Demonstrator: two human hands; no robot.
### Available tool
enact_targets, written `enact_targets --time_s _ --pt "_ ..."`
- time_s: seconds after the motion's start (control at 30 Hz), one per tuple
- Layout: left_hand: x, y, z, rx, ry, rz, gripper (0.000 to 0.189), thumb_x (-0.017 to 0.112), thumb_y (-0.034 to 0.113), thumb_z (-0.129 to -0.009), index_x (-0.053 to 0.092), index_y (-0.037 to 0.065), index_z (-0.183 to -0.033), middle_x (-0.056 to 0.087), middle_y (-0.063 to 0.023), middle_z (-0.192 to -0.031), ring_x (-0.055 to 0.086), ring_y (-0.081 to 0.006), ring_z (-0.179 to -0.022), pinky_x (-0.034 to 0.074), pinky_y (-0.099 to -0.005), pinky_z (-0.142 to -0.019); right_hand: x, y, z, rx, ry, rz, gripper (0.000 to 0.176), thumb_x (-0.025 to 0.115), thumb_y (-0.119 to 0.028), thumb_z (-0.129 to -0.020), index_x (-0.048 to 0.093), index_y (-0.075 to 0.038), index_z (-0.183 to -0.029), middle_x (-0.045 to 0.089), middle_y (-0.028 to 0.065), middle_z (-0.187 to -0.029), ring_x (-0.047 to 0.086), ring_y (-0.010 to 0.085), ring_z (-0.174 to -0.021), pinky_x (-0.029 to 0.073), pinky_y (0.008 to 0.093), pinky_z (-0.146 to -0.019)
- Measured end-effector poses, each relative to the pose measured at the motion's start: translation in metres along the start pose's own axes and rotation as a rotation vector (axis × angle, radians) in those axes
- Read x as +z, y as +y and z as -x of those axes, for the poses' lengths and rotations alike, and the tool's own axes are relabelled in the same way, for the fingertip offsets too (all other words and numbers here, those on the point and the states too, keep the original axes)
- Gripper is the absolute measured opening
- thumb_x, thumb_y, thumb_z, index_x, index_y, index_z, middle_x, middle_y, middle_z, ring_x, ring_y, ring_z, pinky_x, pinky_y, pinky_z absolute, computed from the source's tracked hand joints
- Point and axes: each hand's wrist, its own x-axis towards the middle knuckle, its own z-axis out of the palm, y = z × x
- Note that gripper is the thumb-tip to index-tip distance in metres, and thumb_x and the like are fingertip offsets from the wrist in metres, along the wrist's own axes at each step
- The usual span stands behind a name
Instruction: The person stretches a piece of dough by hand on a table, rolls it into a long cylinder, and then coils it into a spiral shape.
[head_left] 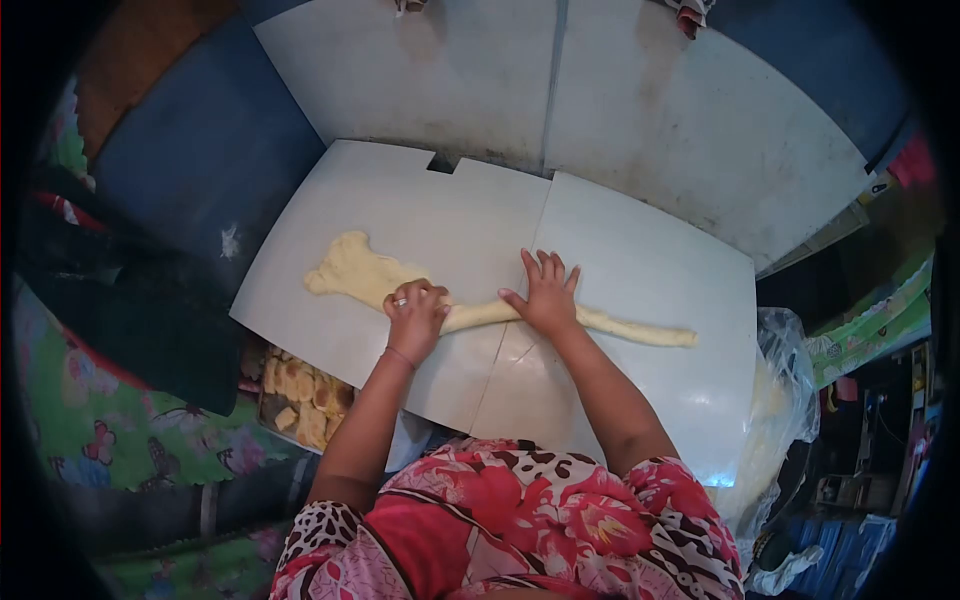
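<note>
A long piece of pale dough [480, 315] lies across the white tabletop in the head view. Its left end is a wide flat sheet, while the part to the right is a thin rope. My left hand [415, 318], with a ring on one finger, is curled over the dough where the sheet narrows into the rope. Farther right, my right hand [548, 295] rests on the rope with its fingers spread and stretched out. Both palms hide the dough beneath them.
The white table [640, 240] backs onto pale upright panels [680, 110]. Below its left edge sits a tray of browned bread pieces [305, 395]. A clear plastic bag [785, 370] hangs by the right edge. Green patterned cloth [130, 430] is at the left.
</note>
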Motion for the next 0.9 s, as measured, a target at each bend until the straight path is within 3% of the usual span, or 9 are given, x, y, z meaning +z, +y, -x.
enact_targets --time_s 0.1,0.17,0.23,0.4,0.63,0.73,0.8,0.87,0.9 --pt "0.010 -0.020 0.000 0.158 -0.351 -0.154 0.026 0.062 0.022 -0.085 0.062 0.015 -0.109 0.056 -0.0061 -0.104 0.047 -0.0230 -0.109 0.027 -0.0462 -0.099 0.018 0.002 0.015 -0.257 -0.298 -0.325 0.058 0.061 -0.035 -0.087 0.045 -0.010 -0.138 0.052 0.0126 -0.126 0.043 0.0291 -0.124 0.028 0.0460 -0.108" --pt "0.006 -0.021 0.017 0.211 -0.311 -0.156 0.033 0.065 0.027 -0.082 0.063 0.015 -0.112 0.059 -0.0041 -0.103 0.050 -0.0199 -0.108 0.029 -0.0448 -0.097 0.012 -0.013 0.046 -0.284 -0.204 -0.286 0.055 0.062 -0.033 -0.087 0.047 -0.012 -0.136 0.054 0.0114 -0.122 0.046 0.0279 -0.120 0.031 0.0436 -0.106" --pt "-0.005 -0.020 0.026 0.347 -0.025 -0.043 0.041 0.067 0.034 -0.079 0.063 0.013 -0.114 0.060 -0.0031 -0.109 0.049 -0.0206 -0.111 0.030 -0.0441 -0.096 0.002 -0.023 0.045 -0.303 -0.111 -0.252 0.052 0.062 -0.032 -0.087 0.050 -0.013 -0.134 0.056 0.0103 -0.118 0.049 0.0268 -0.115 0.034 0.0413 -0.104" --pt "0.003 -0.040 0.004 0.318 -0.076 -0.013 0.047 0.071 0.036 -0.075 0.063 0.013 -0.115 0.060 -0.0016 -0.111 0.047 -0.0208 -0.113 0.029 -0.0444 -0.097 -0.012 -0.032 0.002 -0.117 -0.264 -0.176 0.053 0.066 -0.042 -0.081 0.058 -0.019 -0.128 0.056 0.0047 -0.100 0.050 0.0239 -0.097 0.039 0.0381 -0.088" --pt "-0.007 -0.053 0.032 0.170 -0.288 0.123 0.028 0.071 0.034 -0.078 0.069 0.011 -0.094 0.058 -0.0063 -0.110 0.044 -0.0249 -0.114 0.022 -0.0517 -0.099 -0.021 -0.001 0.010 -0.178 -0.485 -0.127 0.061 0.065 -0.048 -0.081 0.053 -0.020 -0.135 0.056 0.0042 -0.101 0.049 0.0238 -0.097 0.036 0.0368 -0.087" --pt "-0.003 -0.051 0.002 -0.021 0.013 0.050 0.022 0.066 0.028 -0.083 0.066 0.007 -0.090 0.041 -0.0222 -0.129 0.030 -0.0356 -0.123 0.018 -0.0512 -0.101 -0.004 0.001 -0.020 -0.065 -0.186 0.022 0.062 0.064 -0.043 -0.084 0.048 -0.018 -0.138 0.057 0.0060 -0.109 0.049 0.0247 -0.103 0.035 0.0364 -0.088" --pt "0.000 -0.046 -0.013 -0.048 0.091 0.062 0.021 0.066 0.027 -0.083 0.066 0.008 -0.089 0.044 -0.0195 -0.127 0.033 -0.0341 -0.122 0.019 -0.0510 -0.101 -0.001 -0.004 -0.035 0.105 -0.167 0.134 0.053 0.059 -0.030 -0.089 0.047 -0.016 -0.139 0.056 0.0084 -0.116 0.049 0.0274 -0.108 0.036 0.0381 -0.090" --pt "0.006 -0.048 -0.023 -0.078 0.178 0.075 0.020 0.066 0.027 -0.082 0.066 0.008 -0.088 0.048 -0.0169 -0.125 0.036 -0.0326 -0.120 0.020 -0.0508 -0.101 -0.004 -0.017 -0.036 -0.008 -0.095 0.087 0.048 0.058 -0.024 -0.089 0.050 -0.014 -0.135 0.057 0.0088 -0.116 0.051 0.0277 -0.107 0.038 0.0384 -0.089" --pt "0.014 -0.057 -0.025 0.008 -0.057 0.047 0.021 0.067 0.026 -0.081 0.066 0.010 -0.093 0.052 -0.0127 -0.118 0.041 -0.0291 -0.117 0.023 -0.0511 -0.100 -0.004 -0.024 -0.034 -0.127 -0.037 0.031 0.044 0.056 -0.017 -0.088 0.053 -0.013 -0.132 0.057 0.0092 -0.115 0.053 0.0280 -0.106 0.039 0.0387 -0.089"
